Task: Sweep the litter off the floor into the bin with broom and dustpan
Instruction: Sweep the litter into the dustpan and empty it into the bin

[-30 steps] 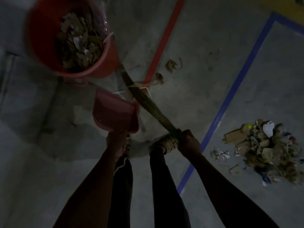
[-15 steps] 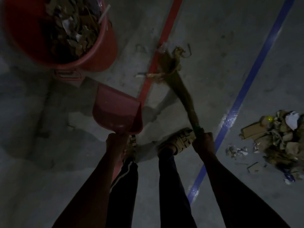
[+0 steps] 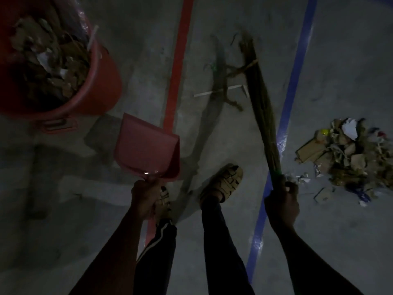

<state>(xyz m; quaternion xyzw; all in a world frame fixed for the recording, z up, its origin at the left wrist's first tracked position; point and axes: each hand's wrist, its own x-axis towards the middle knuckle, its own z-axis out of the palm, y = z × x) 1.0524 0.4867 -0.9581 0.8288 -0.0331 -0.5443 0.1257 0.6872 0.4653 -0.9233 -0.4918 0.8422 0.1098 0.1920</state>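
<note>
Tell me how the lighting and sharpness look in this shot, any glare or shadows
Head view: dim overall, with colours muted; a long broom shadow falls across the concrete beside the red floor line; small glare spots on the dustpan near its handle and on the blue floor line; the red bin and litter pile look soft; wide-angle bending at the edges.

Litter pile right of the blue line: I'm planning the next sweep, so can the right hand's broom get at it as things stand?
Probably yes. The right hand grips the broom, whose bristles lie just left of the blue line; only bare floor shows between it and the litter pile.
</note>
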